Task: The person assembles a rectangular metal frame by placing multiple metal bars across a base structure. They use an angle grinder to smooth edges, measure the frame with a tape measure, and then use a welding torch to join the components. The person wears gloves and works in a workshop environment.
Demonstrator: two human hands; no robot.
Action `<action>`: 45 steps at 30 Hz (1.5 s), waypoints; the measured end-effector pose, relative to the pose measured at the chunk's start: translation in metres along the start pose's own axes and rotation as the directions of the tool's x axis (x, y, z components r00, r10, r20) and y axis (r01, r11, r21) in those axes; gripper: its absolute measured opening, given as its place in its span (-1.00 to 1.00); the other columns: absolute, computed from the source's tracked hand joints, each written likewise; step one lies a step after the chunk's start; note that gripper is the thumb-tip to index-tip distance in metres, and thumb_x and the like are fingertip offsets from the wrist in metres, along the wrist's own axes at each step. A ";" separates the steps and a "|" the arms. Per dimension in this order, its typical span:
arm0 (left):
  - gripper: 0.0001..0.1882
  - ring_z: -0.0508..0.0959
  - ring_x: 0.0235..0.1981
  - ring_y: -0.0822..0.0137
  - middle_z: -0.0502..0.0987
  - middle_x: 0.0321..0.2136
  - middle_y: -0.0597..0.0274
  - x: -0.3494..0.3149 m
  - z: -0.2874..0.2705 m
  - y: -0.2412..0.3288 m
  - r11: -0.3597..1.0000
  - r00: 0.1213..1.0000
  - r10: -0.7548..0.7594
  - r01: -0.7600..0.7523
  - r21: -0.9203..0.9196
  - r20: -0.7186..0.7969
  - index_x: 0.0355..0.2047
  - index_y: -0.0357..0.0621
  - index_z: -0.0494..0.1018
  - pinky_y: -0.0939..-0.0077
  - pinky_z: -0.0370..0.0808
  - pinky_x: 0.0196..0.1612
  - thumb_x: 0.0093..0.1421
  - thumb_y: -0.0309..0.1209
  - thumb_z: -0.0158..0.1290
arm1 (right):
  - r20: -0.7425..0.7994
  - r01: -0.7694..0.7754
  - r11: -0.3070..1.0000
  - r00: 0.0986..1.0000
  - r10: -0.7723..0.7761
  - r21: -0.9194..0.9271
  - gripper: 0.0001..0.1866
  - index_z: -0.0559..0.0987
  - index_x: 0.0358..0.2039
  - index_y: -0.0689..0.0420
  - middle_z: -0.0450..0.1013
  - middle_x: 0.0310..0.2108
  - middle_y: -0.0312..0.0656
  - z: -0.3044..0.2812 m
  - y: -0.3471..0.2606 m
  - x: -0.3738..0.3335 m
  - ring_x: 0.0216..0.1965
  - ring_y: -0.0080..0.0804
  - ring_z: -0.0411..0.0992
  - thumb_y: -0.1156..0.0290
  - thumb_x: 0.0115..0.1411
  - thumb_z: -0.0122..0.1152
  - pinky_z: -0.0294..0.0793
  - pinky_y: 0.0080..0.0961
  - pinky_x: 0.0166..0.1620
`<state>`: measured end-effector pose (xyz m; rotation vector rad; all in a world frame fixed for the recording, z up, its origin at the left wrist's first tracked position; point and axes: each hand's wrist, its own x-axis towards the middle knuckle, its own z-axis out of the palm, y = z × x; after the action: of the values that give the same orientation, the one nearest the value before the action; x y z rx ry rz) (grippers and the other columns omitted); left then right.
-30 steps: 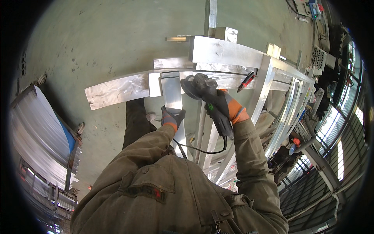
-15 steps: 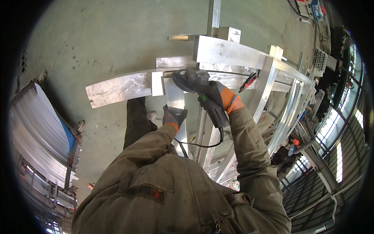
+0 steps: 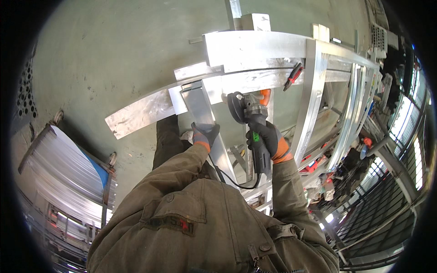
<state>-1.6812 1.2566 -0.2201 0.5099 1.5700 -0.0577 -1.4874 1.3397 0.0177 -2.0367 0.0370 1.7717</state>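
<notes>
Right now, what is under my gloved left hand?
Under your gloved left hand is a silvery metal bar, partly visible; the stretch that the hand covers cannot be seen.

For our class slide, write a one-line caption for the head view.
Gloved left hand gripping a metal bar, right hand holding an angle grinder beside it.

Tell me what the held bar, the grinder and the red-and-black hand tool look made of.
Bar: metal, perhaps aluminium, given its silvery sheen.
Grinder: dull black housing, likely plastic; greyer head, apparently metal.
Hand tool: red parts perhaps plastic or rubber; too small to tell.
</notes>
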 end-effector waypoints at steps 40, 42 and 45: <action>-0.35 0.62 0.08 -0.12 0.48 0.21 -0.11 -0.249 0.064 -0.204 -0.381 -0.018 -0.682 -0.844 -0.376 0.731 0.42 -0.11 0.25 -0.06 0.55 0.05 0.33 -0.36 0.08 | -0.530 0.561 -0.642 0.803 0.271 0.522 -0.65 0.48 -0.23 0.05 0.44 -0.40 -0.17 0.055 0.654 -0.081 -0.39 -0.20 0.47 0.06 0.31 0.35 0.51 -0.23 -0.27; -0.28 0.58 0.14 -0.19 0.45 0.28 -0.15 -0.255 0.065 -0.231 -0.365 0.028 -0.679 -0.880 -0.304 0.734 0.46 -0.12 0.21 -0.07 0.54 0.12 0.34 -0.26 0.14 | -0.569 0.579 -0.677 0.774 0.280 0.454 -0.65 0.46 -0.30 0.01 0.43 -0.44 -0.18 0.068 0.684 -0.080 -0.42 -0.19 0.45 0.04 0.30 0.35 0.49 -0.25 -0.27; -0.13 0.52 0.20 -0.29 0.40 0.35 -0.21 -0.250 0.069 -0.257 -0.340 0.035 -0.580 -0.918 -0.203 0.814 0.50 -0.14 0.15 -0.04 0.53 0.20 0.31 -0.09 0.23 | -0.546 0.668 -0.635 0.722 0.426 0.389 -0.57 0.49 -0.15 0.11 0.46 -0.44 -0.11 0.068 0.729 -0.072 -0.41 -0.13 0.50 0.04 0.24 0.38 0.56 -0.14 -0.30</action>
<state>-1.7127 0.9321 -0.0562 2.0706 -0.8951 -0.8139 -1.7830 0.6850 -0.1427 -0.4755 1.0225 -0.2066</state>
